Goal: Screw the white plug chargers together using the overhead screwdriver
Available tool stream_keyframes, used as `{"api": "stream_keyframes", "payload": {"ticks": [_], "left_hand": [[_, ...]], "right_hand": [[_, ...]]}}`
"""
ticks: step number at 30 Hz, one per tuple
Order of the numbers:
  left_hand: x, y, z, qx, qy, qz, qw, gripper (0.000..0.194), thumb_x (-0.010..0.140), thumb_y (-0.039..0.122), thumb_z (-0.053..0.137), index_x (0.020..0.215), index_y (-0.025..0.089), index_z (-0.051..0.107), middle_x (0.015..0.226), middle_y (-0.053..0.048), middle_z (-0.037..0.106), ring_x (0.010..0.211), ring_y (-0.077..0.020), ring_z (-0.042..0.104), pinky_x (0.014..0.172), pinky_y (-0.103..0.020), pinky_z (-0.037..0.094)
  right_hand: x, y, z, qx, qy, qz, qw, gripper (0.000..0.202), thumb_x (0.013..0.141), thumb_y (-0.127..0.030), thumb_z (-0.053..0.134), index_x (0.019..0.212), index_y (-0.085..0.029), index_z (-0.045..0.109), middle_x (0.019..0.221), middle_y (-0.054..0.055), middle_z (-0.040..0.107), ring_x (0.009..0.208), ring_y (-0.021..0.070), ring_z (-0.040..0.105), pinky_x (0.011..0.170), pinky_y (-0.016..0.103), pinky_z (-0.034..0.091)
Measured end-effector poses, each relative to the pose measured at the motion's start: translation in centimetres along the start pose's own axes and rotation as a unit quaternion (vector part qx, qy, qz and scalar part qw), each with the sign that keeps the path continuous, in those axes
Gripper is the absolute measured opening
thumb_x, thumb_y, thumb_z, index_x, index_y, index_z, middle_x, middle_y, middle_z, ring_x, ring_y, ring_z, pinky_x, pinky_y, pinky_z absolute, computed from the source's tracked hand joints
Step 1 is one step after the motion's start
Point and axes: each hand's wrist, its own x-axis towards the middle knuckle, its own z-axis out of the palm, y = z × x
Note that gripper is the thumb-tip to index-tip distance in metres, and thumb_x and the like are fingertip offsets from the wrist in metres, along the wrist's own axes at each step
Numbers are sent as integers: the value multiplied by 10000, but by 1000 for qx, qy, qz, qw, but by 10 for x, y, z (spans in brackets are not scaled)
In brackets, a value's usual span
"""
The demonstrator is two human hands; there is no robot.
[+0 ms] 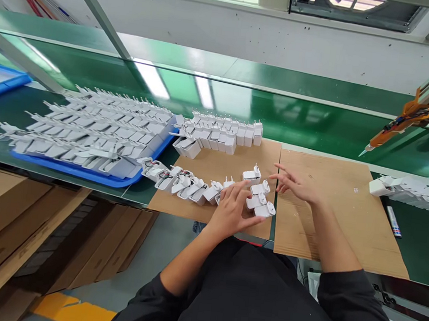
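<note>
Small white plug-in power adapters, several with pins pointing up, lie in a group (261, 200) on a brown cardboard sheet (238, 154). My left hand (234, 207) is over the left side of this group, its thumb stretched out and fingers apart; whether its fingertips touch an adapter I cannot tell. Left of that hand runs a row of adapters (189, 186), some looking open with parts inside. To the right of the group, my right hand (295, 184) is held with fingers spread and nothing in them. One adapter (252, 175) stands at the group's far end.
A blue tray (120, 182) packed with white adapters stands on the left. More adapters (217, 131) line the back. Another cardboard sheet (332, 208) lies to the right, beside a marker (394, 222) and stacked white housings (418, 194). An orange dispenser nozzle (388, 130) overhangs the back right.
</note>
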Motion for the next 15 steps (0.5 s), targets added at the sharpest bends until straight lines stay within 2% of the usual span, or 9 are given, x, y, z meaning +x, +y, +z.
{"api": "stream_keyframes", "payload": {"ticks": [2, 3, 5, 8, 11, 15], "left_hand": [[20, -7, -11, 19, 8, -43, 999, 244, 905, 402, 629, 1026, 204, 552, 1304, -141, 623, 1241, -292, 545, 1048, -443, 393], [32, -10, -15, 36, -6, -67, 997, 187, 924, 346, 596, 1039, 202, 562, 1257, -128, 651, 1221, -284, 555, 1034, -434, 396], [56, -16, -19, 79, -78, -109, 988, 213, 911, 295, 596, 1095, 188, 579, 1189, -121, 685, 1192, -295, 567, 994, -427, 411], [84, -23, -18, 135, -216, -137, 957, 341, 875, 289, 628, 1184, 151, 579, 1130, -134, 710, 1154, -319, 596, 944, -420, 434], [93, -27, -14, 147, -269, -138, 942, 332, 880, 259, 609, 1194, 154, 587, 1107, -119, 725, 1110, -299, 637, 913, -385, 445], [91, -30, -14, 121, -268, -145, 945, 312, 873, 260, 635, 1175, 192, 595, 1103, -86, 737, 1076, -271, 671, 870, -335, 457]], "right_hand": [[13, -18, -7, -72, 32, -7, 997, 661, 934, -564, 495, 1502, -244, 382, 1352, 110, 615, 808, 145, 665, 776, 342, 561], [21, -29, -8, -122, 34, -24, 992, 624, 925, -556, 517, 1461, -244, 448, 1351, 99, 619, 802, 142, 660, 774, 332, 551], [37, -50, -4, -212, 15, -55, 976, 577, 915, -521, 554, 1416, -236, 517, 1346, 87, 630, 826, 146, 653, 781, 312, 526], [56, -71, 5, -315, -30, -48, 948, 492, 913, -416, 592, 1359, -208, 592, 1231, 85, 699, 852, 162, 655, 762, 280, 488], [62, -75, 9, -362, -57, -32, 930, 369, 906, -317, 606, 1251, -211, 680, 1077, 59, 750, 829, 159, 664, 736, 257, 460], [62, -66, 7, -338, -64, -43, 938, 331, 891, -275, 611, 1207, -241, 703, 1029, 31, 760, 829, 150, 683, 711, 235, 457]]}}
